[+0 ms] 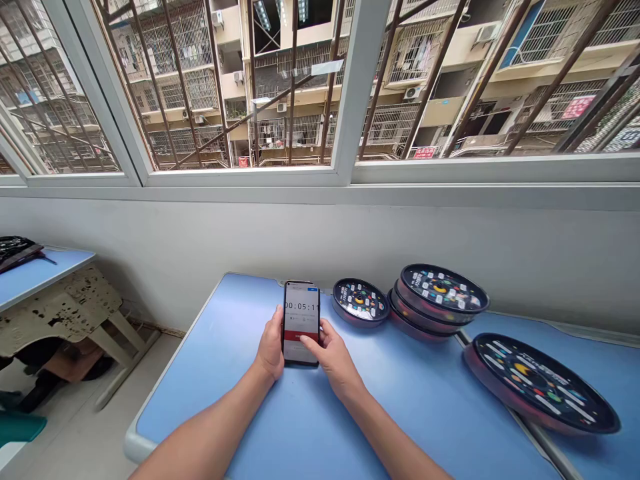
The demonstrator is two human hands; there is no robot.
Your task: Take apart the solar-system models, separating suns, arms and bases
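My left hand (pixel 271 343) holds a smartphone (pixel 301 323) upright on the blue table (pixel 425 413). Its screen shows a timer near 00:05:1 and a red bar. My right hand (pixel 333 357) rests against the phone's lower part, with the index finger across the screen. To the right lie a round dark-topped tin (pixel 360 301) with a red rim and a stack of similar tins (pixel 440 293). A larger round disc (pixel 540 383) with a dark printed top lies tilted on a second blue table (pixel 590 340).
A grey wall runs behind the tables, below a barred window (pixel 225 87) looking onto apartment blocks. At left, a blue table (pixel 40 277) with a stained beige base (pixel 65 313) holds a dark object (pixel 17 252). A teal object (pixel 17 427) sits near the floor.
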